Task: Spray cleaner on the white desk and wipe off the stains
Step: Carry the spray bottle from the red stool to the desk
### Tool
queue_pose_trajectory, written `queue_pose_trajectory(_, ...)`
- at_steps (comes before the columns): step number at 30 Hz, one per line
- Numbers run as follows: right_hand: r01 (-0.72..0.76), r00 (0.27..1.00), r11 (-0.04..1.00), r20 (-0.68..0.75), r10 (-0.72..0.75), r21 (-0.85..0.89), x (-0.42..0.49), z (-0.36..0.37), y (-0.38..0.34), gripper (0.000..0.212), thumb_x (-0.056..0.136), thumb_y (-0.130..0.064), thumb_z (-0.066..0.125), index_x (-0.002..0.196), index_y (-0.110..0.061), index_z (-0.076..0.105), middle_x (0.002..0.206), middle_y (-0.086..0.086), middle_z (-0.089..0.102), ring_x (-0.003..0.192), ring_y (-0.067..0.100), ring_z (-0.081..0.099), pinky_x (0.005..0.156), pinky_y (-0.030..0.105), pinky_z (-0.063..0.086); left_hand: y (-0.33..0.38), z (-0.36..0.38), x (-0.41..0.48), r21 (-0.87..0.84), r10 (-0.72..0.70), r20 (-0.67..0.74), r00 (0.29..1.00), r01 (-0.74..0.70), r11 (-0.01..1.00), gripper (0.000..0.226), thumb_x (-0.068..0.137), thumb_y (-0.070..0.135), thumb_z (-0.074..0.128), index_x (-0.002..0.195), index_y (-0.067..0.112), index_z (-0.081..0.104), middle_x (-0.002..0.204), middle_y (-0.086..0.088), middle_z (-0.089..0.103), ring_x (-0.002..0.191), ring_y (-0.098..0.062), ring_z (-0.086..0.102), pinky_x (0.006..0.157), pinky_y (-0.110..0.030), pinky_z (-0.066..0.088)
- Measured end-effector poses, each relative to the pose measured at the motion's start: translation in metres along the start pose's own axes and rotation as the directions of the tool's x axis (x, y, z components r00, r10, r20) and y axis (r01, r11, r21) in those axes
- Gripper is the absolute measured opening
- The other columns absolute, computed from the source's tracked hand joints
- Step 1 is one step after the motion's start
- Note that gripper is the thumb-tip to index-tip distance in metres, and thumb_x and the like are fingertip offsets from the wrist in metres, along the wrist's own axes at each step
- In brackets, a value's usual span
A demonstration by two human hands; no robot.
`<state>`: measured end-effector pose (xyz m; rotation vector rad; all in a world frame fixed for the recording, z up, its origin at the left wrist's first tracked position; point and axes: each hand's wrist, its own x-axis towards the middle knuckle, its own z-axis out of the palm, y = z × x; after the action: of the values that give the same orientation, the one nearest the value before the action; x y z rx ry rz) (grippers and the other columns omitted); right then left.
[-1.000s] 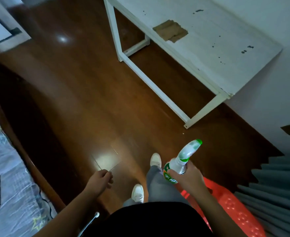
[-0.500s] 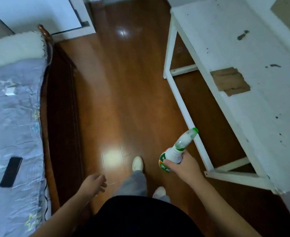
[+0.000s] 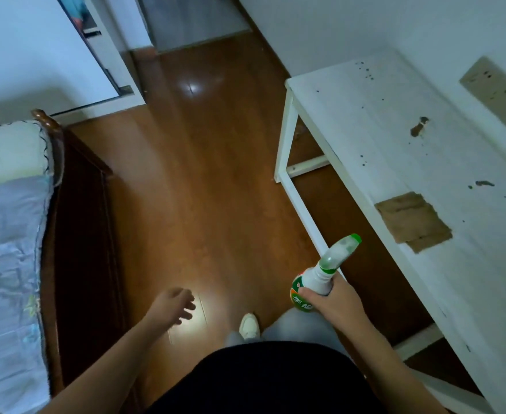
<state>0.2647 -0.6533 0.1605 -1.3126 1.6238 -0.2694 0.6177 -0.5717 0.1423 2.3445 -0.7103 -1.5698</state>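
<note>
the step in hand looks like the approach: the cleaner is gripped, but i judge that nothing is sprayed yet. the right hand [image 3: 334, 304] sits at about five o'clock in the view, fingers and thumb curled tight round the neck of the spray bottle [image 3: 320, 276]. its green-tipped nozzle tilts toward one o'clock, just short of the front edge of the white desk [image 3: 365, 121]. whether a finger lies on the trigger i cannot tell. the left hand [image 3: 172, 304], at seven o'clock, hangs over the floor with fingers loose and slightly apart, holding nothing.

the next move, i judge, calls for lifting the nozzle above the top and aiming it at the dark stains [image 3: 419, 129] scattered from one to four o'clock. it also calls for something to wipe with, since no cloth shows.

the desk top is white and worn, flecked with dark spots and smears. a brown bare patch [image 3: 411, 222] lies near its front edge at three o'clock. another patch [image 3: 498, 95] at two o'clock seems to be on the wall behind. a glossy wooden floor [image 3: 204, 180] runs to twelve o'clock, a bed [image 3: 10, 240] with a dark wooden frame fills nine o'clock, and a white shoe [image 3: 248, 324] shows at six.
</note>
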Motion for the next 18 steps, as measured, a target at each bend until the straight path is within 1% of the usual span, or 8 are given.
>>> queue_pose_trajectory(3,-0.046,0.999,0.999,-0.011,0.046,-0.012,0.032,-0.011,-0.016,0.060,0.074,-0.043,0.085,0.124,-0.039,0.051,0.102,-0.021,0.062,0.095,0.002,0.059,0.085,0.023,0.045,0.078,-0.016,0.031,0.026,0.080,0.004,0.997,-0.080,0.996,0.031,0.107,0.028,0.044,0.101,0.010,0.068,0.098,-0.008,0.074,0.090,-0.028,0.072,0.077,-0.036,0.057)
queue_pose_trajectory(4,-0.057,0.998,0.998,-0.013,0.057,-0.030,0.043,-0.015,-0.022,0.059,0.075,-0.045,0.084,0.123,-0.039,0.051,0.104,-0.020,0.062,0.096,0.003,0.059,0.087,0.025,0.045,0.099,-0.020,0.041,0.028,0.093,-0.003,0.996,-0.093,0.995,0.031,0.107,0.028,0.043,0.102,0.011,0.069,0.098,-0.008,0.073,0.091,-0.027,0.072,0.078,-0.035,0.057)
queue_pose_trajectory(7,-0.035,0.999,0.998,-0.003,0.035,-0.057,0.085,-0.027,-0.040,0.053,0.075,-0.053,0.082,0.119,-0.041,0.054,0.103,-0.020,0.066,0.091,0.000,0.064,0.075,0.014,0.046,0.141,-0.029,0.071,0.017,0.097,-0.011,0.995,-0.097,0.995,0.031,0.107,0.028,0.044,0.102,0.010,0.069,0.098,-0.008,0.073,0.093,-0.029,0.071,0.079,-0.035,0.057)
queue_pose_trajectory(8,-0.028,1.000,0.998,0.001,0.028,-0.061,0.100,-0.030,-0.048,0.053,0.075,-0.052,0.082,0.120,-0.041,0.055,0.102,-0.020,0.067,0.091,0.000,0.065,0.075,0.013,0.047,0.148,-0.033,0.078,0.010,0.081,-0.013,0.997,-0.080,0.997,0.031,0.107,0.027,0.044,0.103,0.009,0.069,0.099,-0.009,0.073,0.093,-0.030,0.071,0.079,-0.035,0.056)
queue_pose_trajectory(11,-0.043,0.999,0.997,0.020,0.044,-0.061,0.151,-0.035,-0.082,0.055,0.077,-0.045,0.084,0.122,-0.036,0.054,0.104,-0.015,0.063,0.100,0.011,0.063,0.092,0.032,0.051,0.160,-0.042,0.099,-0.005,0.012,-0.027,1.000,-0.012,1.000,0.029,0.107,0.024,0.044,0.104,0.007,0.068,0.102,-0.013,0.072,0.090,-0.031,0.071,0.075,-0.034,0.054)
queue_pose_trajectory(12,-0.035,0.999,0.997,0.034,0.037,-0.062,0.168,-0.037,-0.094,0.056,0.077,-0.043,0.084,0.122,-0.036,0.053,0.104,-0.014,0.063,0.103,0.013,0.062,0.095,0.034,0.050,0.162,-0.047,0.106,-0.015,-0.020,-0.034,0.999,0.019,1.000,0.029,0.107,0.023,0.044,0.106,0.006,0.067,0.103,-0.015,0.072,0.088,-0.030,0.070,0.073,-0.034,0.053)
queue_pose_trajectory(15,0.035,0.998,0.997,0.063,-0.031,-0.066,0.213,-0.046,-0.130,0.058,0.077,-0.044,0.084,0.124,-0.035,0.052,0.105,-0.017,0.062,0.099,0.007,0.060,0.089,0.026,0.048,0.172,-0.059,0.123,-0.047,-0.085,-0.067,0.994,0.082,0.996,0.029,0.107,0.020,0.045,0.107,0.001,0.067,0.105,-0.019,0.073,0.084,-0.030,0.068,0.071,-0.033,0.051)
queue_pose_trajectory(18,0.090,0.994,0.995,0.064,-0.087,-0.049,0.248,-0.058,-0.163,0.055,0.074,-0.049,0.083,0.116,-0.044,0.049,0.099,-0.024,0.061,0.092,0.003,0.063,0.085,0.021,0.049,0.202,-0.071,0.145,-0.033,-0.093,-0.080,0.992,0.091,0.995,0.027,0.106,0.017,0.046,0.105,0.000,0.067,0.104,-0.020,0.073,0.084,-0.031,0.067,0.071,-0.033,0.050)
